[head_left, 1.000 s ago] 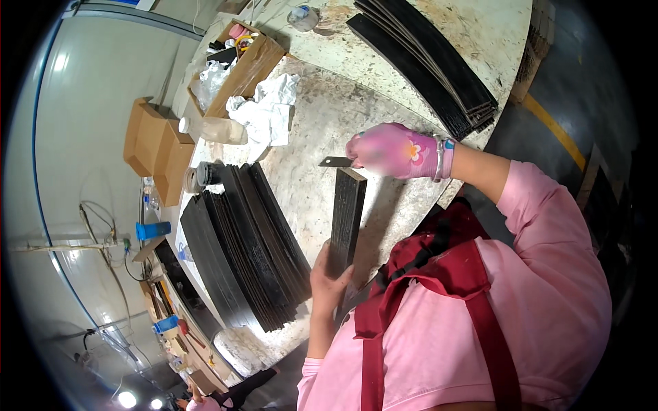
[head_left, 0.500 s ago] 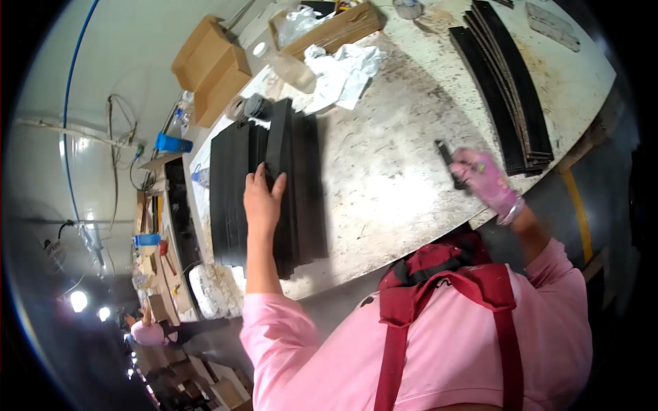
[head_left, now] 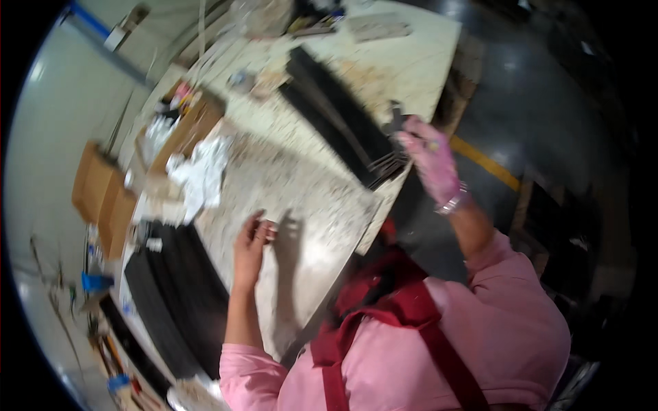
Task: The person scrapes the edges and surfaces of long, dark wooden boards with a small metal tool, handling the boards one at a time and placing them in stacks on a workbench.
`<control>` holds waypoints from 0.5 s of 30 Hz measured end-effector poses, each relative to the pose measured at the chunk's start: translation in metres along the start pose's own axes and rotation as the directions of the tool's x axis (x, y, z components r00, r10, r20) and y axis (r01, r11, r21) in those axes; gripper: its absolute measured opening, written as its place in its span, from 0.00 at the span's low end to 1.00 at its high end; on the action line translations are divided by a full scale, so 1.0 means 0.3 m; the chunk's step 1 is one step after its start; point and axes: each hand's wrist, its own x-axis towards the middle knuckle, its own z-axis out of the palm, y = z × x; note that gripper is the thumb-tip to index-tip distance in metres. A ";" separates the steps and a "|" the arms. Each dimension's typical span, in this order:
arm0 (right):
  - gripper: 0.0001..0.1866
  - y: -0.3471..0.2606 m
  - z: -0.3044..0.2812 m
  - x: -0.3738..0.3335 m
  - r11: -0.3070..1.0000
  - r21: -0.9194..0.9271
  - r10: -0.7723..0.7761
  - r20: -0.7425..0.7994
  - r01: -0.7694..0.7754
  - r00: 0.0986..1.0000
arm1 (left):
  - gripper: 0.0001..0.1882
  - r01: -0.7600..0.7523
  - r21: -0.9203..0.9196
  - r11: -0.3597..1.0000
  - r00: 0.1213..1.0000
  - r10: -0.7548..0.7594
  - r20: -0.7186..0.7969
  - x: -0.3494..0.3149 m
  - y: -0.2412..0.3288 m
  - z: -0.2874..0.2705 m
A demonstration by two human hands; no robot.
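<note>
My bare left hand (head_left: 252,241) hovers over the table with its fingers apart and slightly bent, seemingly holding nothing. To its left lies a wide stack of long black strips (head_left: 171,294). A pink, paint-stained glove covers my right hand (head_left: 433,159), which is closed around a small dark tool (head_left: 397,116); blur hides its exact kind. That hand is at the near right end of a second pile of long black strips (head_left: 336,113), which lie fanned at an angle. Whether it touches those strips, I cannot tell.
The pale, stained worktable (head_left: 301,178) ends on the right above a dark floor with a yellow line (head_left: 485,163). A crumpled white cloth (head_left: 202,175), a filled cardboard box (head_left: 188,130) and an open carton (head_left: 103,198) stand at left. A flat grey block (head_left: 377,27) lies at the far edge.
The view has swung to the right. My left hand has left the black strip stack and is now over the table. My right hand, with the dark tool, has come to the other pile's end.
</note>
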 end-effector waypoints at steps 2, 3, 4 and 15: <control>0.16 0.182 -0.067 0.061 0.960 -0.279 0.034 0.006 -0.031 0.999 | 0.28 0.123 -0.247 0.961 0.976 -0.071 0.207 0.085 0.079 0.202; 0.21 0.137 -0.051 0.092 0.937 -0.348 0.059 0.144 -0.005 0.988 | 0.31 0.171 -0.302 0.938 0.964 -0.097 0.246 0.118 0.109 0.277; 0.20 0.148 -0.036 0.082 0.940 -0.339 0.067 0.098 -0.030 0.993 | 0.33 0.192 -0.371 0.909 0.959 -0.094 0.267 0.156 0.138 0.365; 0.14 0.151 -0.023 0.056 0.948 -0.086 0.317 0.237 -0.305 0.918 | 0.21 0.305 -0.520 0.798 0.935 -0.146 0.324 0.397 0.174 0.643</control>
